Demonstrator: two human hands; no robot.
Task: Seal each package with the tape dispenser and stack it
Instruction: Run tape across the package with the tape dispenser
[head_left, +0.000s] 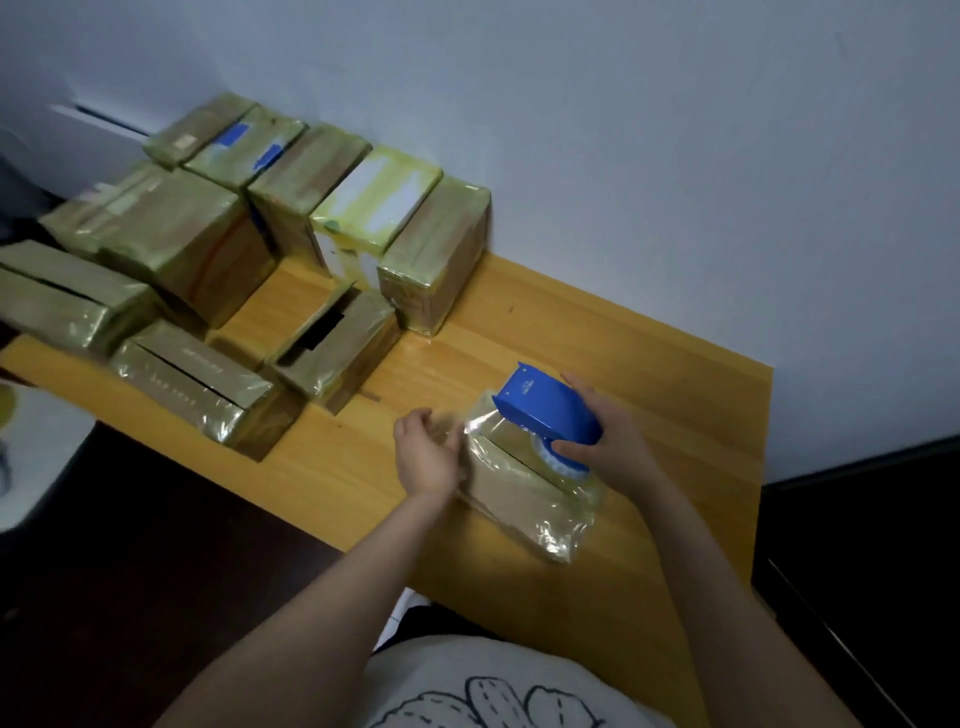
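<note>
A brown cardboard package wrapped in glossy clear tape lies on the wooden table in front of me. My right hand grips the blue tape dispenser, which sits on the package's top at its far end. A strip of clear tape runs from the dispenser toward my left hand. That hand rests against the package's left side with its fingers loosely curled; whether it pinches the tape end is unclear.
Several taped packages stand in rows against the wall at the back left. In front of them lie three boxes with open top slits. The table's right end and near edge drop off to a dark floor.
</note>
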